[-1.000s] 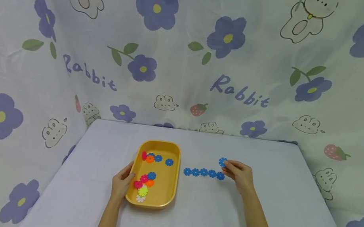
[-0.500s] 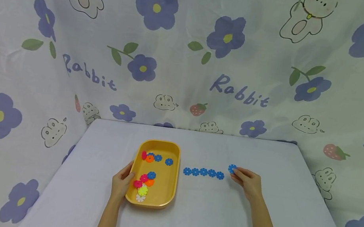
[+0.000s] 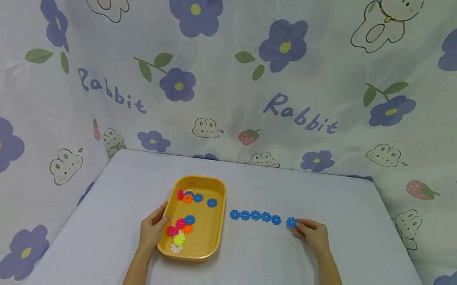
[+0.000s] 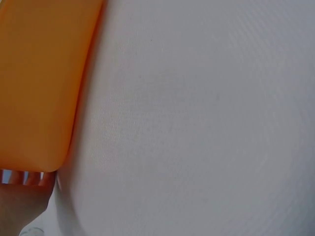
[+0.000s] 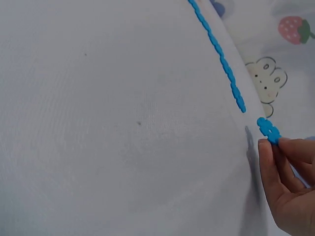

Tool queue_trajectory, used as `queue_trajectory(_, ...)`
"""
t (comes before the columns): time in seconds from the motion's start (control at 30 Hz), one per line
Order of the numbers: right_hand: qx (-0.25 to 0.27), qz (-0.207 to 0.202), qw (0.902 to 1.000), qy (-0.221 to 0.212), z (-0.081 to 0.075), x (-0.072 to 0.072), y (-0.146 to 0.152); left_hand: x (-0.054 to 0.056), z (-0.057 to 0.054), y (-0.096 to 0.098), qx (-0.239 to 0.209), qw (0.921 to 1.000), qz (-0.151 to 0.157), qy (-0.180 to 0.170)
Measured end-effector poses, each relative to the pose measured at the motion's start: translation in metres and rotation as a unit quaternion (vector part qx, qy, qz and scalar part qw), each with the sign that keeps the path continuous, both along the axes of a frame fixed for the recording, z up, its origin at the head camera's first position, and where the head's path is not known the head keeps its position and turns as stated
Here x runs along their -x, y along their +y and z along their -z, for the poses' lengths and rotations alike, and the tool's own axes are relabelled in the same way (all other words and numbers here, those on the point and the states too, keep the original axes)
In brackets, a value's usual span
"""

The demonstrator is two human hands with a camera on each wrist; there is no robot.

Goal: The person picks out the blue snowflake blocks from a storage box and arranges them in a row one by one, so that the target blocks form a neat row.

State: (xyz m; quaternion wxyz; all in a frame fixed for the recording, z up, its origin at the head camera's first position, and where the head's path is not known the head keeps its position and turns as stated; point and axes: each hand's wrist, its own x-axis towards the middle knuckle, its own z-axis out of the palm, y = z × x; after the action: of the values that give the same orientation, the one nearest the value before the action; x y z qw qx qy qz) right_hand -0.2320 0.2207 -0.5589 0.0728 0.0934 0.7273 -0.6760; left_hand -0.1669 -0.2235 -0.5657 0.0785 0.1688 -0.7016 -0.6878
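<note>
Head view: right hand point(image 3: 314, 235), the nearer, pinching 1 blue disc point(image 3: 290, 222) just right of, and apart from, a left-to-right row of 5 blue discs point(image 3: 255, 215), clearance over table point(image 3: 252, 272) unclear; left hand point(image 3: 152, 231) gripping yellow tray point(image 3: 205, 235) by its left side.

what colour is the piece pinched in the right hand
Blue; the piece in the right hand shows best in the right wrist view.

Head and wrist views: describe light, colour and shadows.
Head view: fairly even light, the row of blue discs distinct enough to count; left wrist view: the tray looks dim and deep orange; right wrist view: a soft-edged shadow beside the right hand on the tabletop.
</note>
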Motion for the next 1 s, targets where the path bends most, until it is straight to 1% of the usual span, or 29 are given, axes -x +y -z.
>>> queue_trajectory(0.1,-0.027,-0.002,0.9996,0.002,0.004,0.001,-0.001,0.000,0.001,-0.001,-0.005,1.0000,0.001,-0.002)
queue_trajectory(0.23,-0.056,-0.006,0.9982,0.017,0.006,0.002,-0.004,0.001,0.002,-0.002,-0.009,0.9999,0.002,-0.006)
queue_trajectory(0.37,-0.076,0.001,0.9967,0.028,0.006,0.004,-0.008,0.001,0.002,-0.001,-0.013,0.9999,0.003,-0.003)
queue_trajectory(0.57,-0.099,0.005,0.9947,0.028,0.006,0.006,-0.012,-0.001,0.001,0.000,-0.006,1.0000,0.002,0.001)
queue_trajectory(0.7,-0.111,0.003,0.9934,0.031,0.008,0.008,-0.014,-0.002,0.001,0.000,-0.003,1.0000,0.002,0.000)
queue_trajectory(0.8,-0.123,-0.004,0.9915,0.042,0.008,0.009,-0.015,-0.001,0.000,0.000,-0.001,1.0000,0.001,0.002)
queue_trajectory(1.0,-0.147,-0.011,0.9879,0.048,0.007,0.012,-0.017,-0.001,-0.001,0.000,-0.004,1.0000,0.000,0.003)
